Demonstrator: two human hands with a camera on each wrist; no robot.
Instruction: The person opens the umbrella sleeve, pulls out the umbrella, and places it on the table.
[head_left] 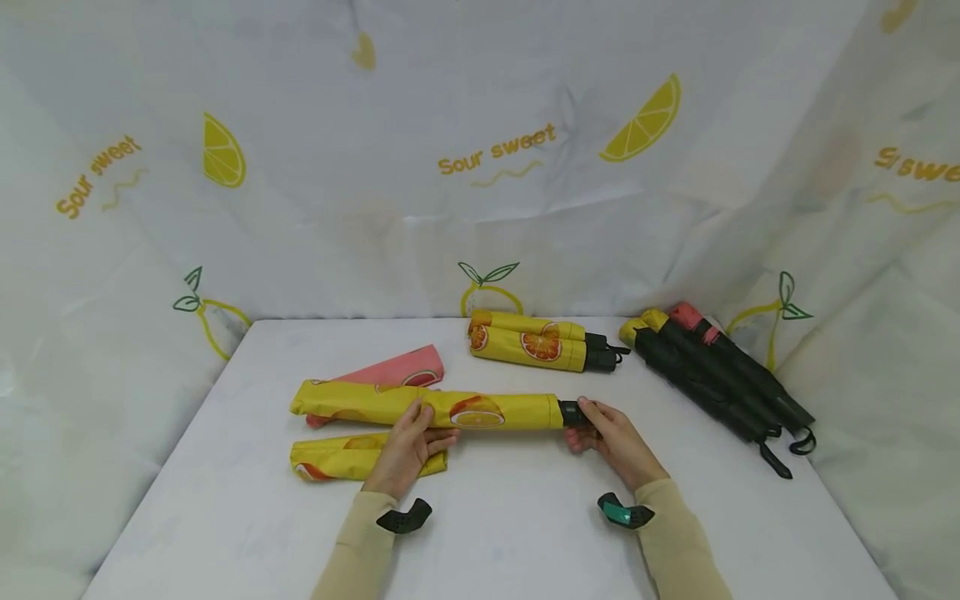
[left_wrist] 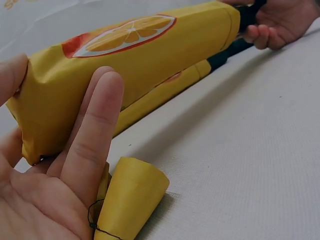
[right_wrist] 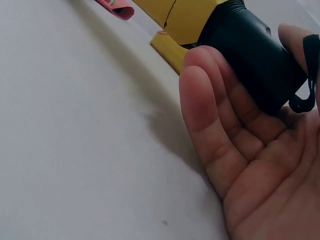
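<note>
Both hands hold a folded umbrella in a yellow, orange-slice-printed cover [head_left: 517, 411] level over the white table. My left hand [head_left: 408, 446] pinches the cover near its middle, thumb on top and other fingers beneath. Beyond the thumb, the yellow fabric reaches further left. At the other end my right hand [head_left: 611, 433] grips the black handle [right_wrist: 245, 55], which has a dark strap loop [right_wrist: 305, 90]. Partly behind my left hand and wrist lies a loose yellow cover [head_left: 330, 458]. A pink cover [head_left: 401, 367] lies behind the held umbrella, which partly hides it.
Two umbrellas in yellow covers [head_left: 528, 346] lie side by side at the table's back, black handles to the right. Several dark folded umbrellas [head_left: 712, 375] with yellow or pink ends lie slanted at the right. A printed white curtain [head_left: 360, 208] hangs behind the table.
</note>
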